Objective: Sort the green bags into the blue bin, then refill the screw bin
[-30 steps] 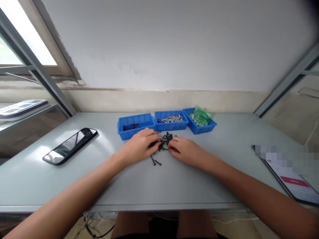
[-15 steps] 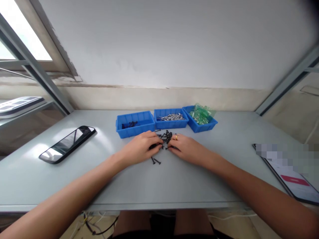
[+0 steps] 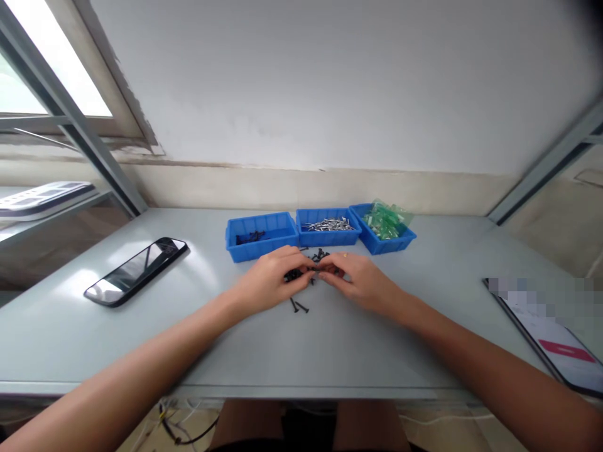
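My left hand (image 3: pixel 273 276) is curled around several black screws (image 3: pixel 293 274) that show dark between thumb and fingers. Facing it, my right hand (image 3: pixel 365 276) has thumb and forefinger pinched at a small dark screw, with the fingertips of both hands nearly meeting. Just behind the fingertips lies a loose pile of black screws (image 3: pixel 321 255), partly hidden by the hands. Two more screws (image 3: pixel 300 306) rest on the table in front of my left hand. Right behind that hand stands a blue bin (image 3: pixel 264 245) with some black screws inside.
A middle blue bin (image 3: pixel 330 239) holds silver screws or nails, and a right blue bin (image 3: pixel 392 245) holds green plastic packets. A black phone-like device (image 3: pixel 136 271) lies at the left of the grey table (image 3: pixel 330 358). A tablet (image 3: pixel 541 326) lies at the right.
My right hand has lifted slightly from the pile and come closer to my left, fingertips now pinched together. The whole view has shifted a little.
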`<action>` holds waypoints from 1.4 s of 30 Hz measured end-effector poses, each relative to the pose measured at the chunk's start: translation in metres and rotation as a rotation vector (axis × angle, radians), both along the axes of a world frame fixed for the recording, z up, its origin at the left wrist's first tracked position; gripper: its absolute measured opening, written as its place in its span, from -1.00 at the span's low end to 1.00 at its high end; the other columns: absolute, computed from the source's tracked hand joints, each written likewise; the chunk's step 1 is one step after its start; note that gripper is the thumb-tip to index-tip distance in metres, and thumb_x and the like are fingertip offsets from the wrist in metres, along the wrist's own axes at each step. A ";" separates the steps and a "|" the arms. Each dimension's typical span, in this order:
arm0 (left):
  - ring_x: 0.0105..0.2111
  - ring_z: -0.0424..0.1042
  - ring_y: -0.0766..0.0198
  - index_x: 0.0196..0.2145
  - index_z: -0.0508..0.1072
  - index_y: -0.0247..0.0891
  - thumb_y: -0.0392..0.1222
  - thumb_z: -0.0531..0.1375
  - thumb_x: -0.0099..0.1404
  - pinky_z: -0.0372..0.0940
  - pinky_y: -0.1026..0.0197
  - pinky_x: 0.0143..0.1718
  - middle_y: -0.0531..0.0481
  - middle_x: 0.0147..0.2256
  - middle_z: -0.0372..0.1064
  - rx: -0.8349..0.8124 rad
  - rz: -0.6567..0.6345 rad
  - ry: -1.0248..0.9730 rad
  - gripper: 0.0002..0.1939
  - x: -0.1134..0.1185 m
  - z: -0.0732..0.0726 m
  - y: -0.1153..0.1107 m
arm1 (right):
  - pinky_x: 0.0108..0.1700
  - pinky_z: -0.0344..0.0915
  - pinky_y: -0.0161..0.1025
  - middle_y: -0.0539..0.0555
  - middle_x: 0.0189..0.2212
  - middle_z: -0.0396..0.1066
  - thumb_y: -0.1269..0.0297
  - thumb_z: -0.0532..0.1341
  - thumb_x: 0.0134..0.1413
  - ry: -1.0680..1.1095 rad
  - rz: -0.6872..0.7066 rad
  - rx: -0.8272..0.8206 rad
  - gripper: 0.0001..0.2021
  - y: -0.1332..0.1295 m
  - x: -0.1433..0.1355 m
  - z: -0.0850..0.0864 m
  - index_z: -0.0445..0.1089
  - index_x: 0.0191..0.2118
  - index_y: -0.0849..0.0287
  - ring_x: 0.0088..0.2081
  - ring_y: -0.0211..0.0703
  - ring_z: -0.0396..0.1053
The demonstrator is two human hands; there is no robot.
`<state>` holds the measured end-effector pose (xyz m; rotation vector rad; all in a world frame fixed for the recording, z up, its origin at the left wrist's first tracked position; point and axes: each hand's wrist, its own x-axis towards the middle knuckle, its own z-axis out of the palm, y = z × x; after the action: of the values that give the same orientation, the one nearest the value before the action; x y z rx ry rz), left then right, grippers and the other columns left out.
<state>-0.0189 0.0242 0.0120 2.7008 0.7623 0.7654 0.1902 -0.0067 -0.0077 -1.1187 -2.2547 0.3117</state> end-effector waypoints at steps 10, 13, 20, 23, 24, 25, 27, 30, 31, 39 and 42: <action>-0.32 0.35 0.25 -0.29 0.45 -0.29 -0.23 0.10 0.30 0.30 0.20 -0.27 -0.04 -0.38 0.38 0.051 -0.042 0.002 -0.85 0.000 0.001 -0.003 | -0.23 0.27 -0.24 0.05 -0.35 0.46 0.33 0.06 0.24 -0.061 0.049 0.055 -0.83 -0.001 -0.001 -0.003 0.40 -0.24 0.15 -0.30 -0.18 0.38; -0.29 0.36 0.25 -0.27 0.44 -0.28 -0.26 0.10 0.28 0.29 0.19 -0.24 -0.04 -0.36 0.38 0.024 -0.020 0.029 -0.87 0.001 0.001 -0.002 | -0.24 0.28 -0.25 0.04 -0.37 0.46 0.31 0.09 0.22 -0.021 0.017 0.102 -0.85 -0.003 0.002 0.003 0.41 -0.23 0.16 -0.31 -0.19 0.39; -0.36 0.36 0.29 -0.41 0.42 -0.27 -0.30 0.13 0.23 0.28 0.25 -0.34 0.01 -0.41 0.37 -0.123 -0.088 0.091 -0.91 0.004 0.000 -0.002 | -0.23 0.28 -0.22 0.06 -0.39 0.46 0.33 0.09 0.18 -0.070 0.095 0.157 -0.84 -0.010 0.000 0.010 0.42 -0.25 0.16 -0.30 -0.16 0.38; -0.36 0.38 0.30 -0.37 0.43 -0.26 -0.32 0.14 0.21 0.28 0.25 -0.32 0.02 -0.40 0.41 -0.152 -0.041 0.014 -0.93 0.004 -0.001 -0.001 | -0.26 0.26 -0.24 0.05 -0.41 0.45 0.37 0.11 0.15 -0.096 0.027 0.088 -0.87 -0.009 0.000 0.009 0.41 -0.27 0.17 -0.33 -0.17 0.37; -0.35 0.38 0.30 -0.36 0.43 -0.26 -0.32 0.14 0.22 0.28 0.25 -0.31 0.03 -0.39 0.42 -0.147 -0.020 -0.014 -0.93 0.004 -0.001 -0.001 | -0.26 0.25 -0.24 0.05 -0.40 0.45 0.38 0.11 0.15 -0.115 0.009 0.064 -0.87 -0.009 0.000 0.008 0.41 -0.27 0.17 -0.33 -0.17 0.37; -0.34 0.38 0.30 -0.36 0.43 -0.26 -0.31 0.14 0.22 0.28 0.24 -0.30 0.03 -0.39 0.42 -0.135 -0.009 -0.032 -0.93 0.004 -0.001 -0.001 | -0.24 0.25 -0.23 0.06 -0.39 0.45 0.38 0.10 0.16 -0.136 0.002 0.046 -0.87 -0.008 0.000 0.007 0.41 -0.28 0.18 -0.31 -0.16 0.37; -0.33 0.38 0.28 -0.36 0.44 -0.26 -0.29 0.13 0.24 0.28 0.24 -0.29 0.01 -0.39 0.42 -0.091 -0.018 -0.040 -0.92 0.004 -0.002 -0.003 | -0.22 0.25 -0.22 0.09 -0.36 0.45 0.37 0.08 0.20 -0.172 0.024 0.033 -0.85 -0.006 -0.002 0.003 0.40 -0.28 0.19 -0.28 -0.14 0.36; -0.33 0.37 0.27 -0.36 0.45 -0.26 -0.24 0.12 0.26 0.29 0.23 -0.28 -0.02 -0.40 0.39 -0.021 -0.071 -0.009 -0.89 0.004 -0.002 -0.005 | -0.23 0.24 -0.22 0.09 -0.36 0.44 0.36 0.06 0.21 -0.190 0.075 0.032 -0.83 -0.006 -0.005 -0.002 0.39 -0.29 0.20 -0.29 -0.14 0.36; -0.33 0.36 0.27 -0.36 0.45 -0.26 -0.23 0.12 0.27 0.30 0.23 -0.28 -0.03 -0.39 0.39 -0.009 -0.084 0.002 -0.87 0.003 -0.002 -0.005 | -0.24 0.24 -0.23 0.09 -0.37 0.44 0.37 0.06 0.21 -0.184 0.085 0.035 -0.83 -0.006 -0.005 -0.003 0.39 -0.30 0.19 -0.30 -0.15 0.36; -0.31 0.36 0.26 -0.31 0.44 -0.26 -0.26 0.11 0.26 0.29 0.22 -0.26 -0.02 -0.37 0.39 -0.040 -0.028 -0.018 -0.89 0.002 0.000 -0.001 | -0.29 0.25 -0.28 0.02 -0.44 0.43 0.31 0.13 0.18 -0.012 -0.006 0.119 -0.88 -0.008 0.001 0.008 0.40 -0.28 0.16 -0.37 -0.21 0.36; -0.34 0.36 0.28 -0.37 0.44 -0.28 -0.28 0.12 0.25 0.29 0.24 -0.30 -0.01 -0.39 0.37 -0.099 -0.066 0.047 -0.89 0.003 0.000 -0.001 | -0.29 0.25 -0.27 0.04 -0.45 0.44 0.32 0.11 0.18 0.000 0.052 0.184 -0.86 -0.011 -0.001 0.010 0.41 -0.29 0.17 -0.37 -0.20 0.35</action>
<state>-0.0160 0.0233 0.0120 2.6492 0.6985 0.6342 0.1892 -0.0176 0.0022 -0.9664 -2.2635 0.1220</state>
